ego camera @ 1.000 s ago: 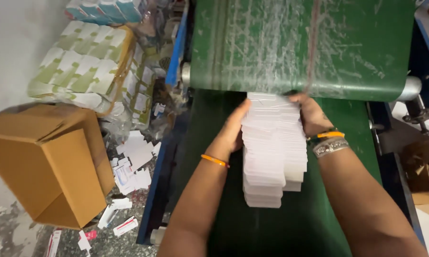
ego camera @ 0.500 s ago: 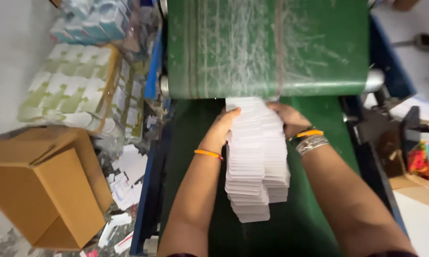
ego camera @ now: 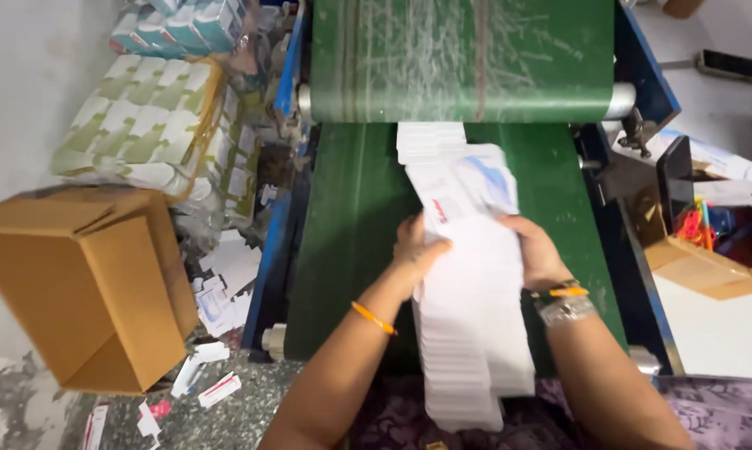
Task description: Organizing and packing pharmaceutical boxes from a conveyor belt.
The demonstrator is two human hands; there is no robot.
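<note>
from my remote seat i see both hands gathering a long shingled row of flat white cartons (ego camera: pixel 474 333) on the green belt (ego camera: pixel 351 242). the left hand (ego camera: pixel 415 247) presses the row's left edge, fingers curled against it; the right hand (ego camera: pixel 536 250) closes on the right edge, so the row is clamped between the two. the near end of the row hangs over the belt's front edge toward the body. by my reading, the gathering is well along: most of the row is squeezed together in the grip, while a smaller batch of cartons (ego camera: pixel 430 140) at the far end, just under the upper belt's roller (ego camera: pixel 468 102), lies outside the hands and is left to collect. a few cartons near the fingertips are fanned up, showing blue and red print (ego camera: pixel 476 187) on white. to the left, an open brown box (ego camera: pixel 92 283) lies tipped on its side on the floor, with loose white cartons (ego camera: pixel 218 287) scattered beside it. behind it stand wrapped bundles of green and white packs (ego camera: pixel 142 125), and farther back blue and white ones (ego camera: pixel 197 21). at right, another brown box (ego camera: pixel 697 267) holds coloured odds and ends.
</note>
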